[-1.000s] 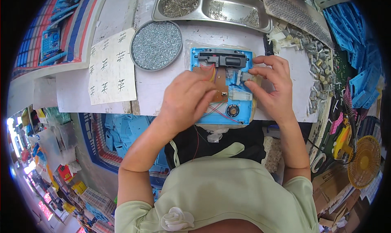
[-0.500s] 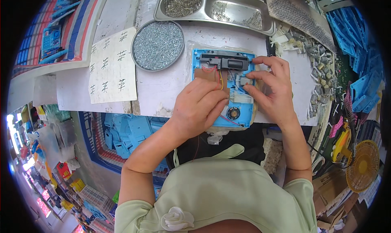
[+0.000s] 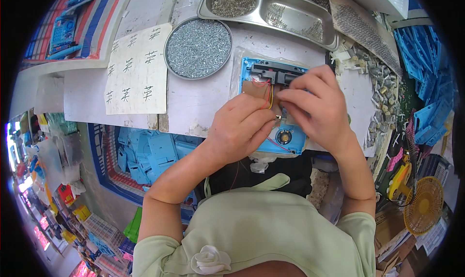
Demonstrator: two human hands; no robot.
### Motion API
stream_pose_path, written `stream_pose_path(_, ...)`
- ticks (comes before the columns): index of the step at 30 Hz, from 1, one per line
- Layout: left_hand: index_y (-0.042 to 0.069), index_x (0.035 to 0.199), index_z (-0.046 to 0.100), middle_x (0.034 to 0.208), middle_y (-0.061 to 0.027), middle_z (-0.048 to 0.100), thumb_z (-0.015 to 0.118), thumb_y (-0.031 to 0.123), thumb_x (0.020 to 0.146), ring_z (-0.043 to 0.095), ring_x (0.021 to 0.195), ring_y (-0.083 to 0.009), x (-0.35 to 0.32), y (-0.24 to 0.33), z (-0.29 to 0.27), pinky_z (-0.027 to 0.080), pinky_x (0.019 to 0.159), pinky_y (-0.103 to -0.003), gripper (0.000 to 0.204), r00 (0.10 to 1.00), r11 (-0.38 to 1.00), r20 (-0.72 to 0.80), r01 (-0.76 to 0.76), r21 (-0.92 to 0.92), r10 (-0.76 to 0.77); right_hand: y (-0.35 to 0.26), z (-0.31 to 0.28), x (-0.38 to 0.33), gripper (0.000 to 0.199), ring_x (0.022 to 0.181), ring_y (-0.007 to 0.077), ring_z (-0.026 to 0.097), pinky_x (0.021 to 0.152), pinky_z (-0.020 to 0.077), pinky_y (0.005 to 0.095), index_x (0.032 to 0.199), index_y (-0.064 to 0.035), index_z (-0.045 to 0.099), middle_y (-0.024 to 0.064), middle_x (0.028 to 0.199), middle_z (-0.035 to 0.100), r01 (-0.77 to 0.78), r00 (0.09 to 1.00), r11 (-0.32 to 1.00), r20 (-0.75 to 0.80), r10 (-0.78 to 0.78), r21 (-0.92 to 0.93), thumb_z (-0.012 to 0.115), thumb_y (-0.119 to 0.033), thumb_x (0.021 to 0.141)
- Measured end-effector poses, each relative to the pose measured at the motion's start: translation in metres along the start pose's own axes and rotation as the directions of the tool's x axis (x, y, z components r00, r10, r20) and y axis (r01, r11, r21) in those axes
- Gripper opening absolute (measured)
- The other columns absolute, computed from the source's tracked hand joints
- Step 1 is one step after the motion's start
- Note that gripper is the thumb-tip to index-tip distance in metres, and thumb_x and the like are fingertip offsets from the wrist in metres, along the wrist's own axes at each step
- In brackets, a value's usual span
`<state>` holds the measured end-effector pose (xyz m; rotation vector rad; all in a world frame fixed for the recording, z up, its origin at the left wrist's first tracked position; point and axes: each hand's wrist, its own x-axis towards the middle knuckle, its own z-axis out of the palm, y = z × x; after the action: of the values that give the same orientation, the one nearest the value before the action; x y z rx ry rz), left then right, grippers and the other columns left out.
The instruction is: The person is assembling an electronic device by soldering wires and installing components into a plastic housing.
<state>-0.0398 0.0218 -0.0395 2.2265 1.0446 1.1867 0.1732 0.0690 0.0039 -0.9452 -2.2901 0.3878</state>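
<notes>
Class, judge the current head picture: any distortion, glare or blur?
Head view, far left: bright patches wash out background detail; head view, rim: black border, with the striped sheet curving; head view, centre: left hand and right hand have clear outlines, but fine details between them are too small to judge.

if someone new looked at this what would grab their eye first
Probably the bright blue casing on the pale tabletop, partly hidden by the person's left grip and right grip. Beyond it to the left, the round dish full of small silvery pieces stands out. The yellow fan near the picture's right edge may catch the eye too.
</notes>
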Motion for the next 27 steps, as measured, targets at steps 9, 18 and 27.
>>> stream_pose_path(9, 0.003, 0.107, 0.07, 0.103, -0.0126, 0.066, 0.081, 0.002, 0.075, 0.067, 0.089, -0.0282, 0.01, 0.0, -0.012, 0.056, 0.074, -0.037, 0.034, 0.987, 0.989, -0.113, 0.101, -0.109, -0.114, 0.006, 0.004, 0.0, 0.026, 0.085, 0.0273, 0.057, 0.071, 0.0469, 0.0344, 0.09, -0.0084, 0.075, 0.0038, 0.087, 0.064, 0.022, 0.999, 1.0, 0.024, -0.021, -0.016, 0.081, -0.004, 0.065)
stream_pose_path(18, 0.002, 0.105, 0.07, 0.096, -0.0104, 0.068, 0.07, -0.005, 0.085, 0.064, 0.075, -0.0202, 0.063, 0.006, -0.007, 0.051, 0.061, -0.03, 0.021, 0.993, 0.98, 0.051, 0.114, -0.163, -0.107, 0.009, 0.021, -0.034, 0.02, 0.081, 0.0212, 0.057, 0.069, 0.0449, 0.0332, 0.091, -0.0077, 0.078, 0.0043, 0.084, 0.066, -0.257, 0.905, 0.926, -0.267, 0.332, 0.278, 0.083, 0.0, 0.074)
stream_pose_path(27, 0.001, 0.11, 0.072, 0.095, -0.012, 0.072, 0.072, -0.005, 0.084, 0.073, 0.084, -0.0243, 0.056, 0.002, 0.011, 0.058, 0.07, -0.032, 0.026, 0.994, 0.991, 0.101, 0.058, -0.121, -0.046, 0.01, 0.017, -0.039, 0.018, 0.075, 0.0211, 0.055, 0.066, 0.0444, 0.0325, 0.087, -0.0065, 0.075, 0.0049, 0.079, 0.065, -0.176, 0.903, 0.931, -0.325, 0.282, 0.318, 0.085, -0.001, 0.072)
